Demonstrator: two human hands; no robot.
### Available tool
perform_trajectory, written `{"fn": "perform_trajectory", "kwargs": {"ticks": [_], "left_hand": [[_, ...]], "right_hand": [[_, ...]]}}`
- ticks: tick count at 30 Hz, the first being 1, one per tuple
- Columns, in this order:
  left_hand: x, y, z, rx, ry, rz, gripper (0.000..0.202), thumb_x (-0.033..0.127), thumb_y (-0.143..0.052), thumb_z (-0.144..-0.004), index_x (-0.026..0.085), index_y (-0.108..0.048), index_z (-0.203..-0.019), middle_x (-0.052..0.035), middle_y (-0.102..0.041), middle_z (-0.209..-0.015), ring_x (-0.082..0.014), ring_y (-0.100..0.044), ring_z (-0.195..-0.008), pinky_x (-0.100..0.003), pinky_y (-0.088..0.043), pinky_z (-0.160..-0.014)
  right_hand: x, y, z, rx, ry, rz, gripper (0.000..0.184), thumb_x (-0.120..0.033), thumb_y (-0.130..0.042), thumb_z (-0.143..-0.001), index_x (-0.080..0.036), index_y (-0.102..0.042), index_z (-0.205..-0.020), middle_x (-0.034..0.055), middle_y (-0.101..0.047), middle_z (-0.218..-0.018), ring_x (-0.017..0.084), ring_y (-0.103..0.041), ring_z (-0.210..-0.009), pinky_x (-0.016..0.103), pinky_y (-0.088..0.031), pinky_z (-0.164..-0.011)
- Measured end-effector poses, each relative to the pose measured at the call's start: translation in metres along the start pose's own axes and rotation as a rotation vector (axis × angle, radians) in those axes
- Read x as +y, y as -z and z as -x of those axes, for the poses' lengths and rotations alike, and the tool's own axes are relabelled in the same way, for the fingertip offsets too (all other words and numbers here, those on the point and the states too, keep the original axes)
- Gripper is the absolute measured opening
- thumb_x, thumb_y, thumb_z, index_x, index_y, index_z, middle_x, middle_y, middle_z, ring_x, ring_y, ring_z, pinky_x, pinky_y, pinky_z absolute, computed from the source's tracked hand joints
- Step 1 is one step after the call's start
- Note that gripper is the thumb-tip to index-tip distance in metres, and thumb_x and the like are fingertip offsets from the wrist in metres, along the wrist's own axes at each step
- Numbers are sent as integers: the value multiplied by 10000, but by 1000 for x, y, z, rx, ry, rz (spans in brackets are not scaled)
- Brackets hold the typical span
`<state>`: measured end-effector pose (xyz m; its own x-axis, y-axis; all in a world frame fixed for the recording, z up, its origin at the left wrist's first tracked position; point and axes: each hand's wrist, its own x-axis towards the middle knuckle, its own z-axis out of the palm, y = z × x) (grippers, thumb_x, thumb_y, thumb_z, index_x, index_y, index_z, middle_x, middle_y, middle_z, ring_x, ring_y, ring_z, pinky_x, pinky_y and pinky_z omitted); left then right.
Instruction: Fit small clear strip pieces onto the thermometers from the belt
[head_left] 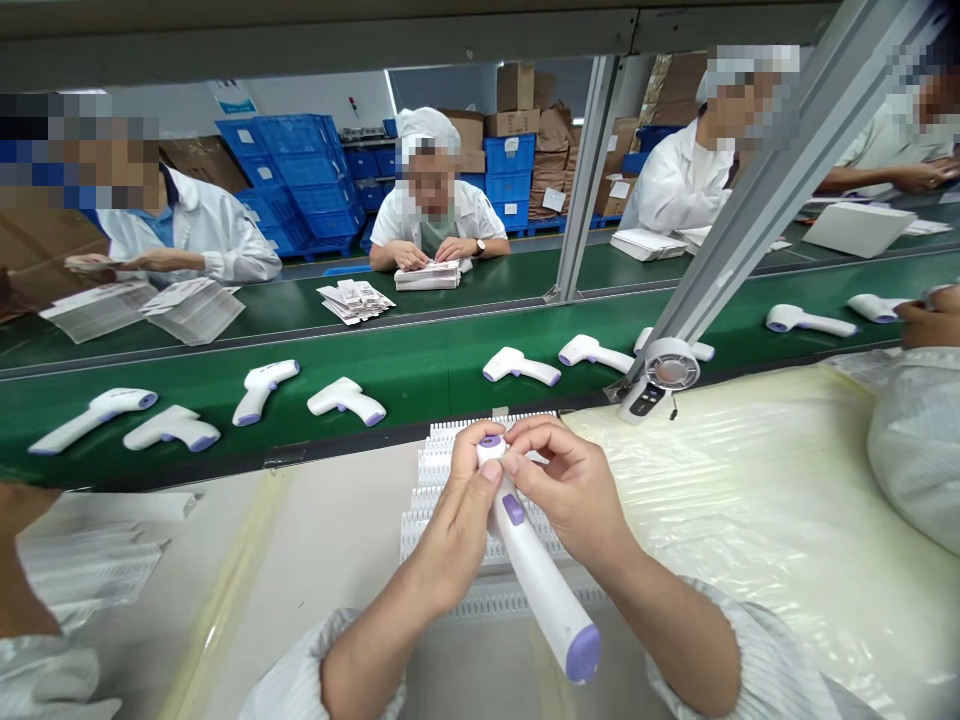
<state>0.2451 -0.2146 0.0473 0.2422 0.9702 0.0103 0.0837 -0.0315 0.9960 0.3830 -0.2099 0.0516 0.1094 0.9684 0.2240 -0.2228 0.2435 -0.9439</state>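
Where the view opens at far left, blue plastic crates (292,170) stand stacked beside brown cardboard cartons (517,90), with more blue crates (510,155) further right; their contents are hidden. On the near left, a pile of clear plastic sleeves (90,570) lies on a white bench (315,540). Past the green conveyor belt (427,375), which carries white thermometers (345,400) with lilac ends lying on their sides, a co-worker's hands (427,255) rest on a paper stack (427,277). At near centre, the left hand (454,530) wraps the barrel of a white infrared thermometer (540,590) and the right hand (574,490) pinches its head, both close together and clamped on it, above a white ribbed plastic rack (450,500). To the right, a pale yellow plastic sheet (720,480) covers the bench, a small round fan (667,362) sits against a metal post (739,200), and a neighbour's sleeve (919,450) edges in.
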Motion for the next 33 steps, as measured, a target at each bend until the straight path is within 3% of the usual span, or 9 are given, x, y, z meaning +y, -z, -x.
{"fn": "perform_trajectory", "kwargs": {"ticks": [6,10,12,15,18,21,24,28,33], "left_hand": [[-10,4,0,-10,-148,-1,369,564,-429,-1026,286,-520,-1252,-69,-548,-1192,-251,-548,-1078,-362,-487,-861],[-20,15,-12,39,-513,39,297,471,-425,-1047,319,-487,-1295,-53,-549,-1125,-204,-577,-928,-343,-512,-785],[-24,28,-29,158,-717,-60,301,441,-440,-1045,303,-466,-1311,-68,-547,-1153,-214,-592,-972,-376,-528,-844],[-28,57,-57,294,-717,-407,405,463,-414,-1054,264,-424,-1407,-130,-513,-1334,-264,-538,-1230,-462,-472,-1054],[-30,84,-59,355,-569,-658,576,515,-451,-1035,239,-326,-1525,-178,-375,-1526,-299,-444,-1370,-494,-417,-1129],[-30,91,-21,340,-518,-743,443,395,-483,-1044,240,-418,-1454,-146,-479,-1435,-245,-573,-1201,-397,-518,-982],[-39,74,31,78,-542,-886,239,241,-507,-1037,212,-540,-1272,-76,-644,-1171,-214,-613,-1063,-352,-528,-934],[-72,45,73,-204,-503,-1100,267,188,-605,-977,150,-572,-1239,-92,-671,-1118,-272,-600,-1027,-405,-542,-879],[-95,34,78,-172,-576,-1216,158,48,-509,-960,119,-612,-1056,-114,-657,-1045,-281,-585,-974,-409,-508,-830]], "right_hand": [[6,3,-8,-30,-183,-204,251,-278,-896,-663,-222,-656,-709,1,-656,-840,168,-636,-798,278,-541,-678],[8,15,-2,-20,-430,-312,349,-401,-920,-666,-231,-667,-835,-5,-679,-943,140,-648,-794,262,-550,-693],[6,19,1,-191,-530,-264,398,-517,-808,-791,-264,-697,-1078,41,-703,-1074,175,-693,-829,299,-578,-674],[11,15,-18,-450,-470,138,515,-455,-546,-987,-264,-523,-1464,106,-738,-1140,196,-722,-760,338,-593,-630],[33,0,-75,-421,-215,794,506,-239,-443,-1012,-203,-494,-1515,115,-749,-1168,226,-732,-871,378,-605,-765],[68,-15,-134,-406,-161,963,505,-168,-508,-973,-165,-545,-1476,150,-680,-1337,313,-649,-1191,464,-511,-1031],[88,-19,-155,-423,-119,1090,497,-113,-619,-895,-121,-608,-1392,199,-666,-1328,393,-579,-1268,556,-424,-1099],[62,9,-104,-450,33,1133,351,-167,-597,-954,-170,-645,-1302,167,-595,-1418,363,-503,-1339,537,-399,-1118],[14,72,22,-827,163,998,206,-361,-610,-1013,-209,-691,-1126,87,-758,-1060,260,-706,-975,396,-583,-862]]}}
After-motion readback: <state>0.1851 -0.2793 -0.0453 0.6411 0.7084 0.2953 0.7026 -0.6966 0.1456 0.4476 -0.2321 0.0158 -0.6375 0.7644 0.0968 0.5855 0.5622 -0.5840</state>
